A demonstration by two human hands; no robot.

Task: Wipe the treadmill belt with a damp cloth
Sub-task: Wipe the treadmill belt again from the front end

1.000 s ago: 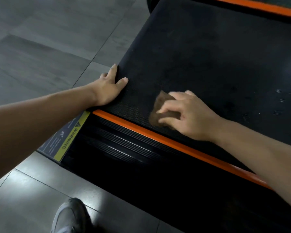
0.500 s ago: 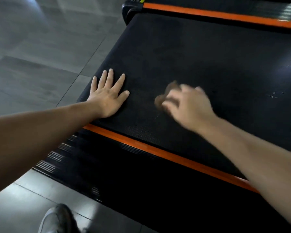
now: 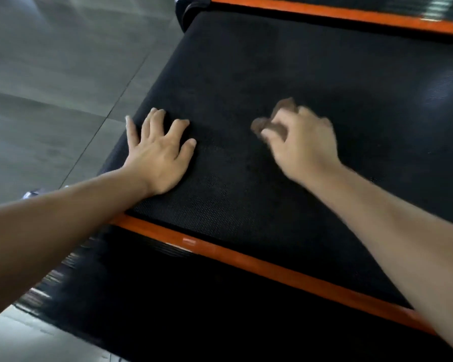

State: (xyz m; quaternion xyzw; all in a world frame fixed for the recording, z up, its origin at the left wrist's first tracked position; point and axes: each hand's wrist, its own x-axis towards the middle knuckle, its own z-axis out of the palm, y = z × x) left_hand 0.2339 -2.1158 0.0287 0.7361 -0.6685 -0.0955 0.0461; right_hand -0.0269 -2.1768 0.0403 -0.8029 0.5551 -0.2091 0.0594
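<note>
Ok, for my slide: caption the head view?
Left hand flat on treadmill belt; right hand grips a brown cloth against it.

The grey tiled floor carried the treadmill. On its black belt the left hand lay flat near the left edge. A brown cloth, gripped by the right hand, rested mid-belt.
</note>
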